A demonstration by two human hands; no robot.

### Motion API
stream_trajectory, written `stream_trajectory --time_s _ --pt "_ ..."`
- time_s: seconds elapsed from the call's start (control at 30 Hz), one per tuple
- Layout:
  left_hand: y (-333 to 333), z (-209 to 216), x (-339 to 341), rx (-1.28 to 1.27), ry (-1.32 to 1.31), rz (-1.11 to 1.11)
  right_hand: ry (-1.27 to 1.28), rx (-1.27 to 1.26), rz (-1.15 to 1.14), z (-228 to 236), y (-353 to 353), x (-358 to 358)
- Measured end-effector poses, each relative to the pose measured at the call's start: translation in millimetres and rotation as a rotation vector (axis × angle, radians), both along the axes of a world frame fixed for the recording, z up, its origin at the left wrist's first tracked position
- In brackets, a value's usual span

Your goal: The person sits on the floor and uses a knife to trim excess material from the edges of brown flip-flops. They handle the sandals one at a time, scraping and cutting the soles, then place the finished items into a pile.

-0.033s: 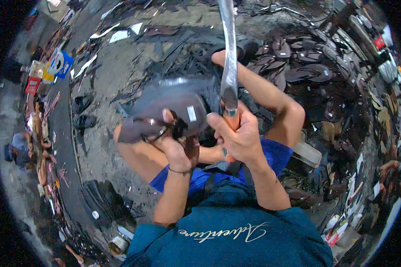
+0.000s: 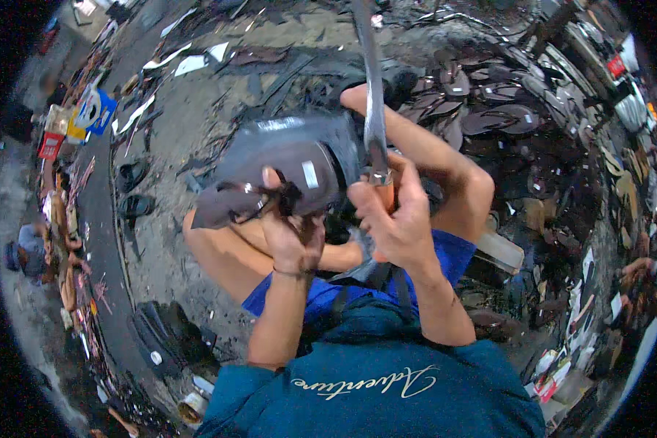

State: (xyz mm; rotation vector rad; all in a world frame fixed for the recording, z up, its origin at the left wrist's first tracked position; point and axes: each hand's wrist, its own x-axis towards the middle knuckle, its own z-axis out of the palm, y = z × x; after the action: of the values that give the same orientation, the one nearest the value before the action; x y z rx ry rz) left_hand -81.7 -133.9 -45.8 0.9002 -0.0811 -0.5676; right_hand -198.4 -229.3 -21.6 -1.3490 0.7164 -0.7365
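Note:
My left hand (image 2: 293, 241) is closed round a dark brown flip-flop (image 2: 288, 164), its thumb up by the glossy strap. A small white sticker (image 2: 310, 174) lies on the footbed. Behind the flip-flop sits a dark, worn block (image 2: 244, 142) between my bent legs. My right hand (image 2: 401, 223) grips the orange handle of a long knife (image 2: 374, 102), whose narrow metal blade points up and away from me. The blade is just right of the flip-flop, apart from it. My left fingers are partly hidden beneath the sole.
Many brown flip-flops (image 2: 500, 120) are heaped at the right. Black offcuts (image 2: 288, 80) litter the ground ahead. Two black sandals (image 2: 133, 206) lie to the left, with a blue box (image 2: 102, 112) farther out. A pale block (image 2: 498, 252) rests by my right thigh.
The flip-flop and my left hand have shifted slightly up in the picture. My right hand has turned a little on the handle, and the blade's angle has changed slightly.

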Motion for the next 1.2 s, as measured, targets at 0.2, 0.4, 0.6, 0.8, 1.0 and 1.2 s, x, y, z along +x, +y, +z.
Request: stream_trajectory --time_s 0.2,0.4,0.6,0.8,1.0,1.2 --pt "-57.6 -2.0 39.8 -0.188 0.330 -0.041 0.284 -0.626 -0.170 -34.6 5.6 -71.7" --pt "-64.7 -4.7 18.4 -0.181 0.425 0.010 0.325 -0.492 -0.159 -66.5 50.0 -87.0" --pt "-29.8 -47.5 10.3 -0.188 0.462 -0.022 0.441 -0.548 -0.142 -54.4 45.8 -85.6" --pt "-4.2 -47.1 -14.1 -0.078 0.368 -0.119 0.462 -0.477 -0.084 -33.5 36.3 -72.2" --pt "53.9 -57.2 -51.9 0.111 0.312 -0.237 0.215 -0.233 -0.014 -63.3 -10.7 -20.4" --pt "65.5 -38.2 -39.3 0.089 0.421 -0.202 0.417 -0.338 0.035 -32.2 40.7 -111.9"
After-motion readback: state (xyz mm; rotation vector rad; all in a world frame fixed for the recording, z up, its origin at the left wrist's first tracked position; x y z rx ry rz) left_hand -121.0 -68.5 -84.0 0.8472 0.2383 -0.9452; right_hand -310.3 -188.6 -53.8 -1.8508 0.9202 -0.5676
